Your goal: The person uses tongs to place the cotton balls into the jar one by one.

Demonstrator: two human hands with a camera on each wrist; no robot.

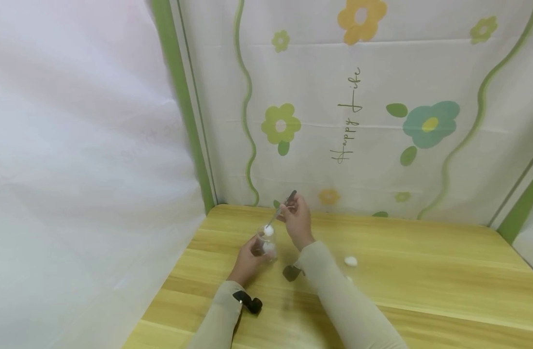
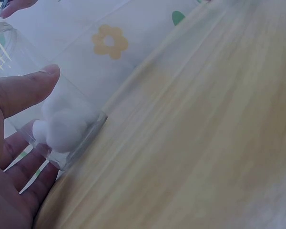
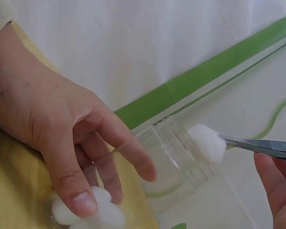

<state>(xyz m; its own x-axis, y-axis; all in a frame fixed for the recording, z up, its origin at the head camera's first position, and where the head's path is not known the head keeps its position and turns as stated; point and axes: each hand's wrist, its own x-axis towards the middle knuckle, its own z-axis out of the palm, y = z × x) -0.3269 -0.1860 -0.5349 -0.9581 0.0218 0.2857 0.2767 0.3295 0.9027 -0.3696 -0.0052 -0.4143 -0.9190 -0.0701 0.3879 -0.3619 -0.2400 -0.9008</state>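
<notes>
And here the clear jar (image 3: 180, 162) is gripped by the left hand (image 3: 57, 112), thumb on one side, fingers spread along the other! Right at the thumb tip, fluffy white balls (image 3: 102, 217) are seen inside the jar, partly covered by that thumb. Beyond the left fingertips, another white ball (image 3: 207, 144) is held at the jar's mouth, at the very tips of the metal tweezers (image 3: 257, 144)! Those tweezers are held by the right hand (image 3: 276, 186), only its fingers caught at the edge of view. Below the left thumb, the wooden tabletop (image 3: 19, 191) is glimpsed; behind the fingers, the white curtain (image 3: 148, 43) is crossed by a green band (image 3: 195, 78).
</notes>
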